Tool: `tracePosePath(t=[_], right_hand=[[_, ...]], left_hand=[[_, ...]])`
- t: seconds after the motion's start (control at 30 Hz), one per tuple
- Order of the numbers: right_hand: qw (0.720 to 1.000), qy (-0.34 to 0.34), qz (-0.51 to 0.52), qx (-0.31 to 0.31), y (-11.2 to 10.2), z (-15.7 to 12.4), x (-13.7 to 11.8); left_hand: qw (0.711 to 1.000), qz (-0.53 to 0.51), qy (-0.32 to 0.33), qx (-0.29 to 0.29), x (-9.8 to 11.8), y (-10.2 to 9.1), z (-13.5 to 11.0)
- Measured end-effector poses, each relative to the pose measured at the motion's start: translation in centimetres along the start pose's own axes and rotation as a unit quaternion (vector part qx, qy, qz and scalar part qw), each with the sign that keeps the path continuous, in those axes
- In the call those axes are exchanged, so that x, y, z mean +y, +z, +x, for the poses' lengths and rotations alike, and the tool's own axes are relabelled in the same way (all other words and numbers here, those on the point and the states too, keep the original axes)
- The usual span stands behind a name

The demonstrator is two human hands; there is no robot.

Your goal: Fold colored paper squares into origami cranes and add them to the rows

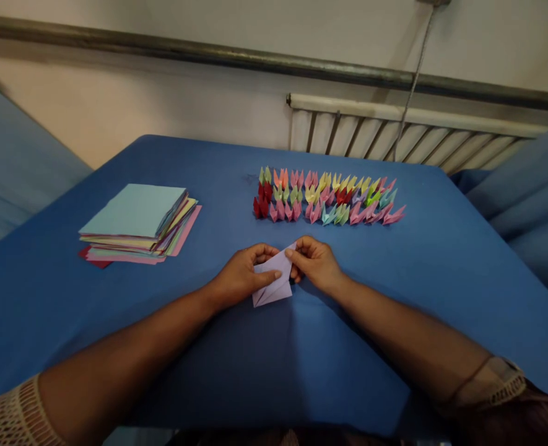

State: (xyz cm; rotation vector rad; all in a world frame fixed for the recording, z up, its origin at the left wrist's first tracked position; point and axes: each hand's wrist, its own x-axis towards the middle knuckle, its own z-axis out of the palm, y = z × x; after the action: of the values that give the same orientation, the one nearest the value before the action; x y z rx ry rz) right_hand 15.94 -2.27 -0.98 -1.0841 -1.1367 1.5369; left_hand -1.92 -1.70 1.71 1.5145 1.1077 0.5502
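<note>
A sheet of lilac origami paper, partly folded with creases and flaps showing, is held between my two hands above the blue table. My left hand grips its left side, thumb laid across the front and fingers behind. At the upper right corner, my right hand pinches a pointed tip of the paper between thumb and fingers. The fingertips behind the sheet are partly hidden. Beyond my hands stand several rows of small folded paper cranes in red, pink, yellow, green, blue and purple.
A stack of coloured paper squares, light blue on top, lies at the left of the blue table. Behind the table are a wall with a metal pipe, a radiator and a hanging cord. Blue curtains hang at both sides.
</note>
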Motion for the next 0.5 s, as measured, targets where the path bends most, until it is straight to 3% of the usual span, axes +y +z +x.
tracePosePath(t=[0.13,0.23,0.37,0.5], right_hand=[[0.999,-0.004,-0.051,0.013,-0.3,0.1,0.4],[0.983,-0.015,-0.184,0.015,-0.7,-0.2,0.3],[0.902,-0.060,-0.427,0.010,-1.1,-0.8,-0.8],[0.840,-0.064,-0.538,0.018,-1.2,-0.9,-1.7]], left_hand=[[0.998,-0.004,-0.011,-0.062,0.2,-0.8,0.0],[0.991,0.074,0.007,-0.114,0.8,-1.8,-0.3],[0.955,0.266,0.074,-0.104,1.2,-2.6,-0.6],[0.888,0.413,0.195,-0.046,0.9,-2.2,-0.7]])
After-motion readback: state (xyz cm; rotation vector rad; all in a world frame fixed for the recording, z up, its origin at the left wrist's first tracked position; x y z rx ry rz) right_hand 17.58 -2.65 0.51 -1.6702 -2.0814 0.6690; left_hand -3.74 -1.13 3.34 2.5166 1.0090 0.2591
